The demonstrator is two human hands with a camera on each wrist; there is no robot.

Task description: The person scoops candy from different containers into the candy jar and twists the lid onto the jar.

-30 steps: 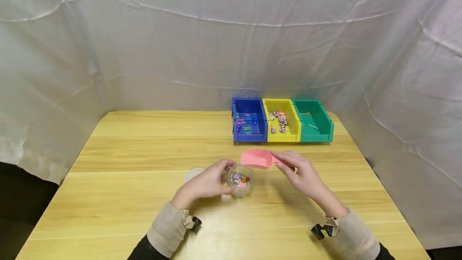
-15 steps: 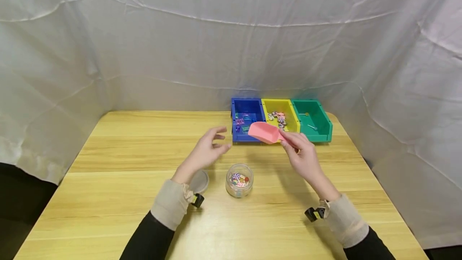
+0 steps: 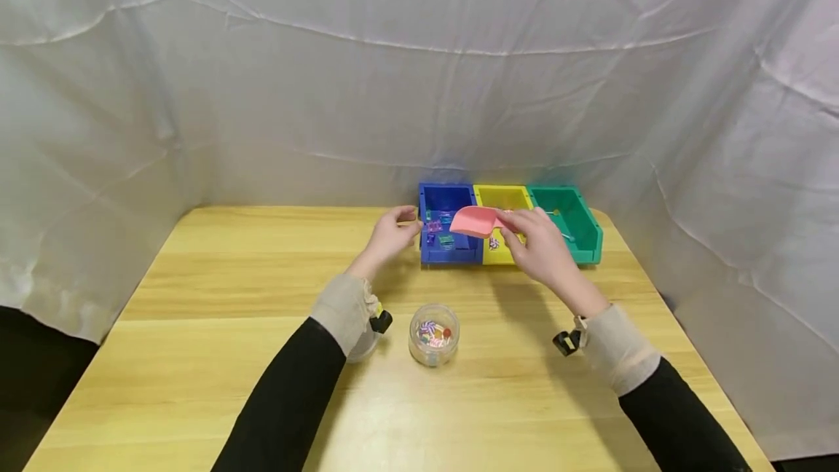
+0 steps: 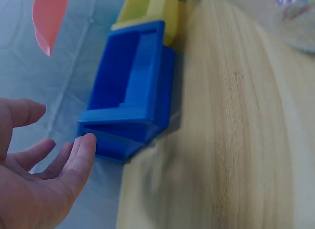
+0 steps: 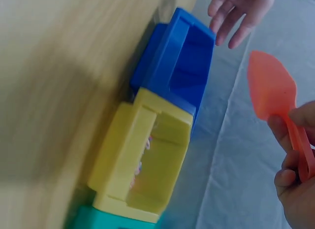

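My right hand (image 3: 518, 224) pinches the handle of a pink scoop (image 3: 475, 221), and its bowl hangs over the blue bin (image 3: 451, 248) and the yellow bin (image 3: 506, 199). In the right wrist view the scoop (image 5: 270, 86) is lifted clear of both bins, its handle between thumb and fingers. My left hand (image 3: 401, 223) is beside the blue bin's left wall with its fingers relaxed and nothing in it. In the left wrist view its fingertips (image 4: 86, 143) come close to the bin's corner (image 4: 113, 140); contact is unclear. Small coloured clips lie in the blue bin.
A clear jar (image 3: 434, 333) of small colourful pieces stands open at the table's near middle. Its lid (image 3: 363, 347) lies to its left, partly under my left sleeve. A green bin (image 3: 572, 218) ends the row on the right. White cloth surrounds the wooden table (image 3: 216, 275).
My left hand let go of the jar and moved forward to the blue bin. My right hand carried the pink scoop from beside the jar up over the bins.
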